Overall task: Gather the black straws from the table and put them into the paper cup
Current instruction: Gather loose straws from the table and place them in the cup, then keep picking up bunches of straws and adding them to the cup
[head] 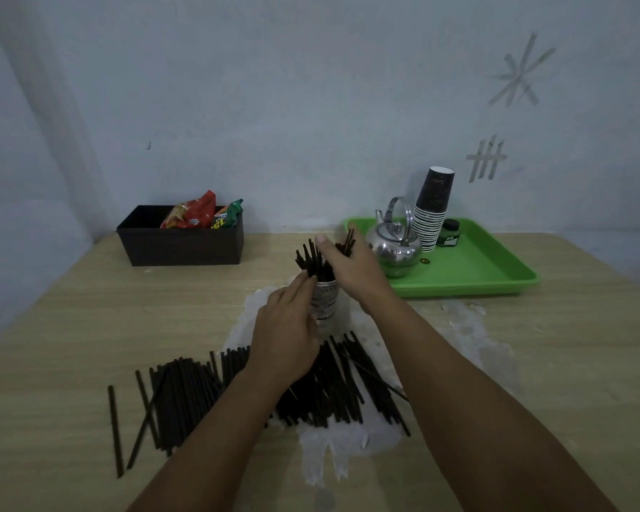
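Forearms reach in from the near edge of the pale wooden table, both meeting at the small white printed paper cup standing mid-surface. The left hand lies against the cup's left side, fingers straight and together, tips touching the upright black straws in the cup. The right hand curls over that bundle from the right, thumb up, gripping the straws' tops. Loose black straws lie fanned out toward the near edge, beneath both wrists.
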